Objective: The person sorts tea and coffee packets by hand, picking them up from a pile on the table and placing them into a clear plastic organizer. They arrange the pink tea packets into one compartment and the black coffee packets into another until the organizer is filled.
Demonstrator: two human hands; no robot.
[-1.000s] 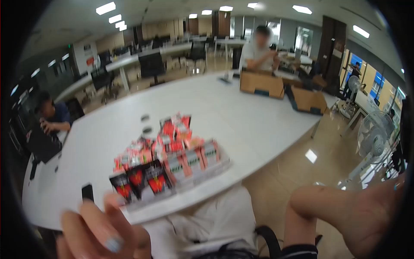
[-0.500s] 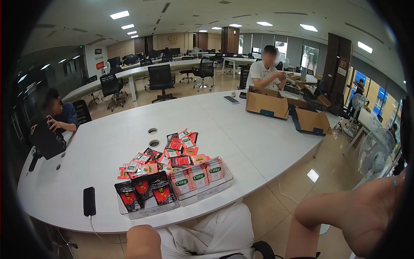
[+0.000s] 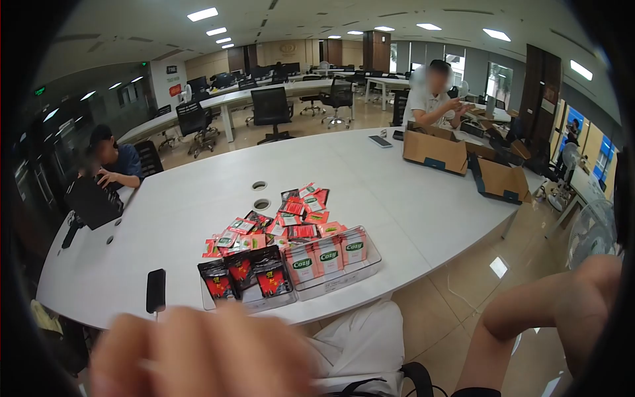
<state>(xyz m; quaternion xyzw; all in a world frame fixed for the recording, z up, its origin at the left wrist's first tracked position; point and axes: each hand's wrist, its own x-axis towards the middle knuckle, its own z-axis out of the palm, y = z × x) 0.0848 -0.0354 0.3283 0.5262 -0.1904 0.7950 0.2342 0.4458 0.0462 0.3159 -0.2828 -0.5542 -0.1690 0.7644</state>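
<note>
My left hand (image 3: 205,351) is large and blurred at the bottom, in front of the table edge; its finger shapes are smeared, and whether it holds anything is unclear. At the right edge my right arm is bent, and its fingers are out of sight. On the white table (image 3: 350,192), one clear tray (image 3: 337,284) holds pink Cozy packets (image 3: 329,256). Black and red pouches (image 3: 272,279) stand in a second clear tray beside it. Behind both lies a loose pile of red, pink and black sachets (image 3: 291,218).
A black phone (image 3: 156,291) with a cable lies left of the trays. Open cardboard boxes (image 3: 436,151) and another phone (image 3: 380,141) are at the far right. One person (image 3: 430,99) sits behind the boxes; another (image 3: 122,162) holds a black box (image 3: 96,202) at the left.
My left hand has come into view at the bottom. The view has shifted, so the table and its items appear farther right and slightly higher. The left person's head is more visible above the black box.
</note>
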